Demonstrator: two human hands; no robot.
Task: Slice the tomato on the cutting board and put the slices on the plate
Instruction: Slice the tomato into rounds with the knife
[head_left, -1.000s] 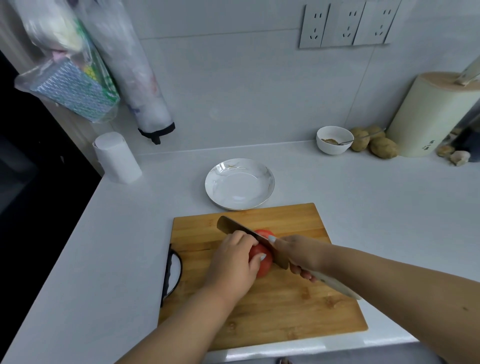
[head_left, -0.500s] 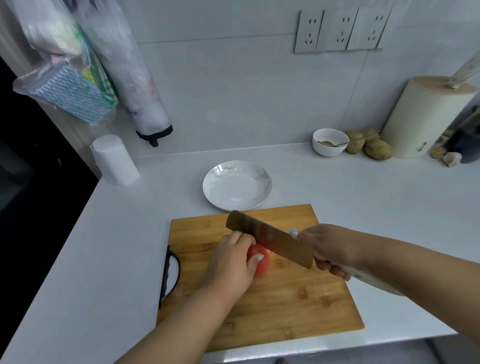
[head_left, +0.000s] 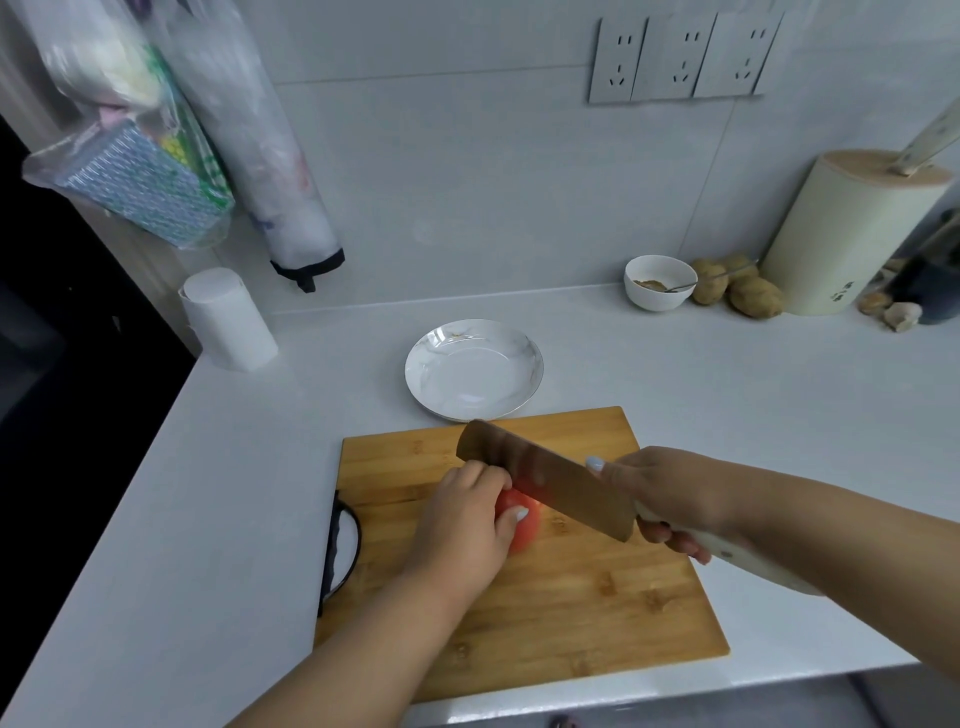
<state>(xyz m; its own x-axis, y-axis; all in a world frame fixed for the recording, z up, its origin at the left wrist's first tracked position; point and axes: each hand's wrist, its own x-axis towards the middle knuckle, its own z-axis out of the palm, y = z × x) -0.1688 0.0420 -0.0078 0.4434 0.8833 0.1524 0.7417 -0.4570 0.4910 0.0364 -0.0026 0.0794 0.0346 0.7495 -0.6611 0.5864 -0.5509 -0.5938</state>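
Observation:
A red tomato lies on the wooden cutting board, mostly covered by my left hand, which grips it from above. My right hand holds a broad knife by its pale handle. The blade is tilted and raised, its edge over the tomato's right side, its flat face toward the camera. Just beyond the board sits a white plate with nothing on it.
A white paper roll stands at the back left. At the back right are a small bowl with a spoon, some potatoes and a cream knife block. Bags hang on the left wall. The counter's front edge is just below the board.
The knife has lifted off the tomato and tilted so its flat face shows. My right hand moved up and right. My left hand stayed on the tomato.

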